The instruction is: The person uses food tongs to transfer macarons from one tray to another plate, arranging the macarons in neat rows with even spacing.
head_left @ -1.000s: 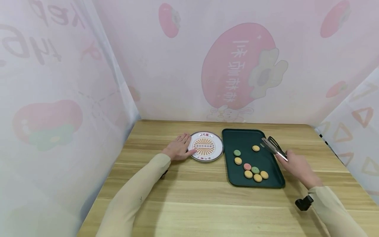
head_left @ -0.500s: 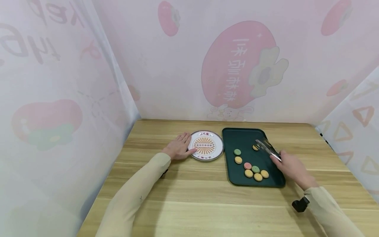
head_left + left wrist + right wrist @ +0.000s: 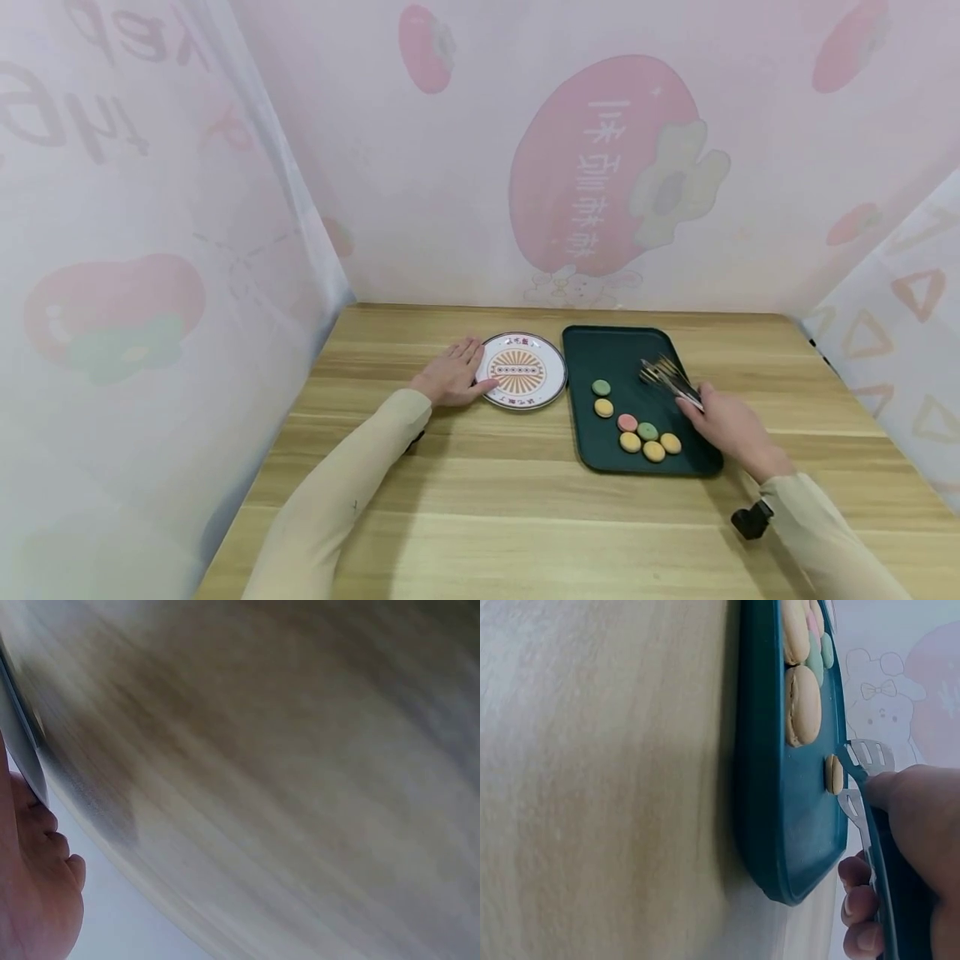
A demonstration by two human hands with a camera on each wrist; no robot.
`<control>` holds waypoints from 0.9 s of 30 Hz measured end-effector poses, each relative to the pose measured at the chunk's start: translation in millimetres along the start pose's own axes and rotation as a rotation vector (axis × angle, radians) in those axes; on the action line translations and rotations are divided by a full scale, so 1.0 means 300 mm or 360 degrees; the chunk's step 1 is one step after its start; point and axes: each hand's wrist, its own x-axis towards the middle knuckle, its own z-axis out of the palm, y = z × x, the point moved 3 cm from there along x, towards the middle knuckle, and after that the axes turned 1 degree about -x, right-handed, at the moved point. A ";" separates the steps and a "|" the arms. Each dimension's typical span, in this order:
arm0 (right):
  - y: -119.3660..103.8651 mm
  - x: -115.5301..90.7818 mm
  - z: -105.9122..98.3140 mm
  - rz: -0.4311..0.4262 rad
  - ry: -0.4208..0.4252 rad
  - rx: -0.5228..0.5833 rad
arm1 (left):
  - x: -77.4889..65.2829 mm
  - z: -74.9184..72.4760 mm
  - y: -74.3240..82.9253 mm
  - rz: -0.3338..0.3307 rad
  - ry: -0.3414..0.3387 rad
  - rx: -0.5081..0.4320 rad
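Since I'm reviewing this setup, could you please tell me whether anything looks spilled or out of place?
Nothing stands out: the visible macarons are all within the dark green tray, and the plate beside it lies flat.

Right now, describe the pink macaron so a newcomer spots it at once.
On the table, find the green tray, right of the plate. Near its front edge, five macarons cluster. The pink macaron is at the back left, the only pink among yellow and green.
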 end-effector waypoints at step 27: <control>-0.013 0.021 -0.001 -0.0094 -0.0004 -0.0120 | -0.007 -0.008 0.001 0.0014 -0.0002 -0.0042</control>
